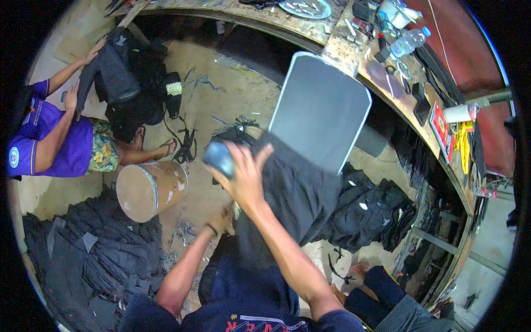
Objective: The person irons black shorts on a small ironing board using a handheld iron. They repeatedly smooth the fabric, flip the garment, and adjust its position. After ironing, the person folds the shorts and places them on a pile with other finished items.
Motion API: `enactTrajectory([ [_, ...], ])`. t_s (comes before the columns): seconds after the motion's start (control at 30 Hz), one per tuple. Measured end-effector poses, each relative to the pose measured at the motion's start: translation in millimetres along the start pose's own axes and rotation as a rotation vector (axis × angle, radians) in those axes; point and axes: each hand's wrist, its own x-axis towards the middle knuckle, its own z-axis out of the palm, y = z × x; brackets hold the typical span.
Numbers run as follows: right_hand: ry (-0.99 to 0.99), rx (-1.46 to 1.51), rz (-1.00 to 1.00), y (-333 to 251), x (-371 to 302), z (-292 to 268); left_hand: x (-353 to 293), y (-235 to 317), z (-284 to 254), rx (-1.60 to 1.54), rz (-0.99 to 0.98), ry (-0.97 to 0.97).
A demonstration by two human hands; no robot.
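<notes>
While black cloth (296,193) covers the near end of a grey board (321,110), I see my right grip (246,172) above the cloth's left edge and my left grip (222,218) just beside it, its hold impossible to tell; the right clasps a blurred, dark blue rounded object (219,158).

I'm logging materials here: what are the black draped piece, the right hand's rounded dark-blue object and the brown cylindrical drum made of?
Black draped piece: fabric, matte, with soft folds.
Rounded dark-blue object in the right hand: perhaps plastic or painted metal; it shines, but blur leaves this open.
Brown cylindrical drum: probably cardboard, given its dull, paper-like surface.
</notes>
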Motion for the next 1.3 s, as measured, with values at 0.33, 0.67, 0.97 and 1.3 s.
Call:
enactTrajectory([
  [0.33,0.366,-0.357,0.305,45.1,-30.1,-126.3,12.1,169.2,-4.3,-0.047,0.472,0.485],
  [0.67,0.573,-0.288,0.275,203.2,107.1,-133.5,137.2,270.6,-44.9,0.472,1.063,0.856],
  [0.97,0.593,-0.442,0.248,202.0,99.7,-129.8,131.8,364.2,-98.5,0.842,0.608,-0.17],
  [1.3,0.544,-0.348,0.329,205.2,99.2,-131.9,154.8,329.4,-103.8,-0.046,0.509,-0.718],
])
